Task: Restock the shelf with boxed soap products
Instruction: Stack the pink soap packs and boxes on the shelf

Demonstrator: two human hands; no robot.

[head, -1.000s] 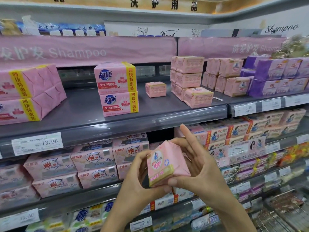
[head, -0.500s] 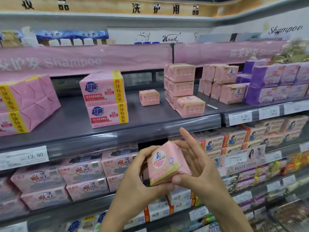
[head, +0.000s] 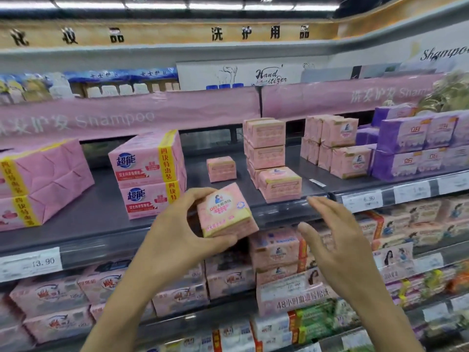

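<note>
- With left hand (head: 175, 240), grips a tilted pink soap box (head: 224, 212).
- With right hand (head: 335, 245), holds nothing, fingers spread, beside the box.
- Faces shelf (head: 101, 207) with stacked boxes (head: 266, 148) beyond hands.

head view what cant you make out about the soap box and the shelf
- soap box: head view, underside and far faces hidden by the left hand and the box itself.
- right hand: fingertips motion-blurred.
- stack of pink boxes: rows behind hidden by the front boxes.
- big pink pack: cut off by the left edge.
- price tag: small print too blurred.
</note>
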